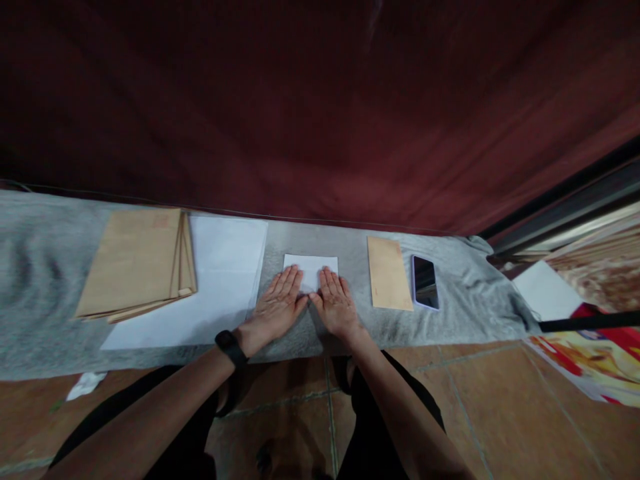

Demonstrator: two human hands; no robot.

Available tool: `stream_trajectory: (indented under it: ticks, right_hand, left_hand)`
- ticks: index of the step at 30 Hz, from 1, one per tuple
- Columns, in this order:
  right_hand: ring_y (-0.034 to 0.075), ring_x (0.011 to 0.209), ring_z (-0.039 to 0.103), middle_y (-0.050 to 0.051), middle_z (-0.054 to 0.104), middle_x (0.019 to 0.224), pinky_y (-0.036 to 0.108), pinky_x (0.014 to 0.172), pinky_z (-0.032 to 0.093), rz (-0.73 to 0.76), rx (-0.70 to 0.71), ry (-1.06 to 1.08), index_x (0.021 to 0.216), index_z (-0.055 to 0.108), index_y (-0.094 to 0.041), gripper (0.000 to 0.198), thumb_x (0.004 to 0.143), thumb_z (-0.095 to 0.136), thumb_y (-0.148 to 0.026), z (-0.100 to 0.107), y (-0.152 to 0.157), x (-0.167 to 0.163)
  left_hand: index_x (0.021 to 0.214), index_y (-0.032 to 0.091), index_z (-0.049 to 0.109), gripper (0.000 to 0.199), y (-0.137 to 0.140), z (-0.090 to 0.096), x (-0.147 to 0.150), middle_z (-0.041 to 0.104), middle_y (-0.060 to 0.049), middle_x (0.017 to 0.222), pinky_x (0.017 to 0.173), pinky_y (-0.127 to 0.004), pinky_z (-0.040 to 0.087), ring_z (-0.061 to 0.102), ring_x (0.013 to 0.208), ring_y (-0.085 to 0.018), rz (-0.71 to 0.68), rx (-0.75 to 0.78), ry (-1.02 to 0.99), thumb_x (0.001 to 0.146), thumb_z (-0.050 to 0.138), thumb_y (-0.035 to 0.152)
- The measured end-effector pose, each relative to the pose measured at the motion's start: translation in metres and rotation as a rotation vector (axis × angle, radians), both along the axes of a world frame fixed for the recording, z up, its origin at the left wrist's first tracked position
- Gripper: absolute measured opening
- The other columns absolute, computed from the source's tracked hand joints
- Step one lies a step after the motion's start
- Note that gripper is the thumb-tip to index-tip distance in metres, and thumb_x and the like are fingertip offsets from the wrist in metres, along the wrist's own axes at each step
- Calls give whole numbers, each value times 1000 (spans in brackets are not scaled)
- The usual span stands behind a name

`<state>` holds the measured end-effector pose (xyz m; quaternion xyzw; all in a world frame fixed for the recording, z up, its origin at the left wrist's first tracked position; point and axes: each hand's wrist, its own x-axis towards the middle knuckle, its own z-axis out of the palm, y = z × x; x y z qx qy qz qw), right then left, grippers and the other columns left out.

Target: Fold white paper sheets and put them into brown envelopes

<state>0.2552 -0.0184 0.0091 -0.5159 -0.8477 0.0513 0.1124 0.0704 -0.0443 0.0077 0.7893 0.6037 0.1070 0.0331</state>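
A small white folded paper [311, 267] lies on the grey cloth [345, 235] in front of me. Flat on its left part rests my left hand [277, 301], fingers stretched out. My right hand [335, 301] lies flat on the right part in the same way, and the two thumbs nearly meet at the near edge. Both palms cover much of the paper, so its lower part is hidden. To the right is a single brown envelope [390, 272], with a phone [425, 282] beside it.
Large white sheets [227, 267] lie left of my hands, partly under a stack of brown envelopes [135, 260]. A dark red curtain [320, 120] rises behind the cloth. At the right are a black bar [590, 322] and a colourful printed box [595, 360]. Tiled floor [465, 393] lies below.
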Motion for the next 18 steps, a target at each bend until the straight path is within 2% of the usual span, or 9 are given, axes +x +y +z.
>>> stream_trajectory:
  ticks: [6, 18]
  right_hand:
    - [29, 152, 28, 16, 26, 165, 47, 125, 21, -33, -2, -46, 158, 29, -5, 65, 107, 37, -44, -1, 0, 14]
    - [30, 151, 30, 21, 32, 162, 49, 123, 25, -55, 44, -73, 157, 30, -3, 67, 106, 39, -45, -2, -2, 24]
  left_hand:
    - [154, 3, 33, 75, -5, 2, -7, 31, -22, 163, 125, -47, 23, 24, 154, -29, 56, 30, 39, 99, 39, 53]
    - [156, 4, 31, 77, -11, 8, -14, 32, -20, 163, 126, -48, 18, 24, 154, -30, 79, 28, 65, 98, 40, 54]
